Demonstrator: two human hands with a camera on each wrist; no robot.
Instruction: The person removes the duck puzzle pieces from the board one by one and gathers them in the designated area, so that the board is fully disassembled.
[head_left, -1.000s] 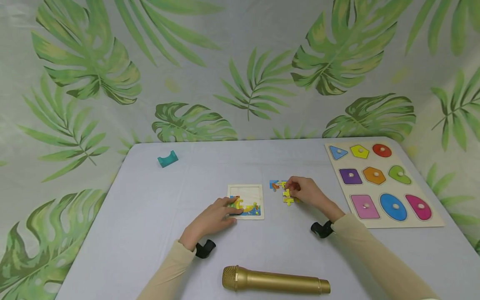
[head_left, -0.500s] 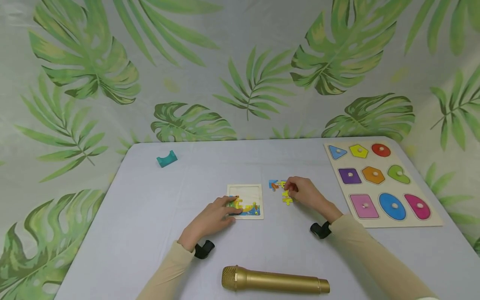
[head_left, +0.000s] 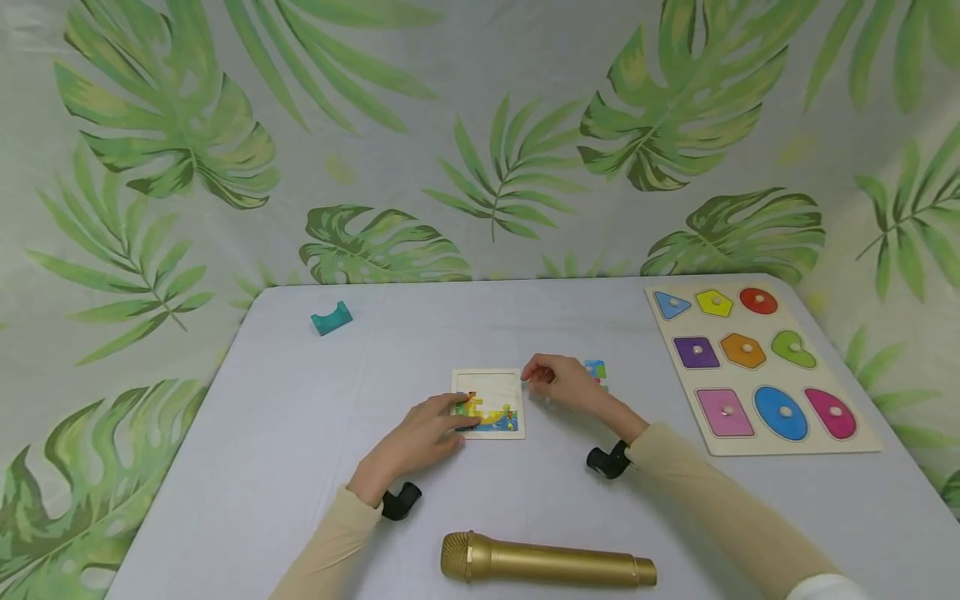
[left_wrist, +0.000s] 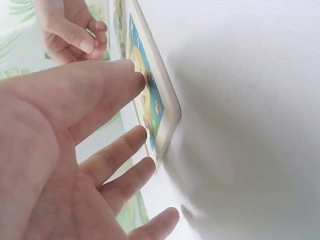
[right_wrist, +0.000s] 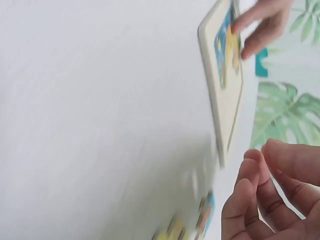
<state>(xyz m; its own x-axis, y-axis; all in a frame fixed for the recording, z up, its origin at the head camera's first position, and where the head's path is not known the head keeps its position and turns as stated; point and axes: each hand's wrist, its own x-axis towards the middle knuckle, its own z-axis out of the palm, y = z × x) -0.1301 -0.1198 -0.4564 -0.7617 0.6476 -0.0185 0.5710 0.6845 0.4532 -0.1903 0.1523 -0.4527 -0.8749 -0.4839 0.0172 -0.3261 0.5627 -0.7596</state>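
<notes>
A small square wooden jigsaw tray (head_left: 497, 383) lies flat mid-table. Fitted jigsaw pieces (head_left: 498, 421), blue and yellow, fill its lower part, and its upper part shows bare wood. My left hand (head_left: 423, 433) rests at the tray's left side, fingers extended over the fitted pieces. Just off the tray's right edge hovers my right hand (head_left: 566, 385), thumb and fingertips drawn together. Whether a piece sits between them is hidden; none shows in the right wrist view. Loose jigsaw pieces (head_left: 596, 371) lie partly covered by this hand, and blurred yellow ones (right_wrist: 175, 230) appear in the right wrist view.
Nearer the front lies a gold microphone (head_left: 551, 562). To the right is a wooden board (head_left: 712, 412) of coloured knobbed shapes. A teal curved block (head_left: 332, 318) sits at the far left. Leaf-printed cloth (head_left: 517, 167) rises behind the table.
My right hand has moved left from the loose pieces to the tray's right edge, uncovering a blue and green piece behind it. My left hand stays at the tray.
</notes>
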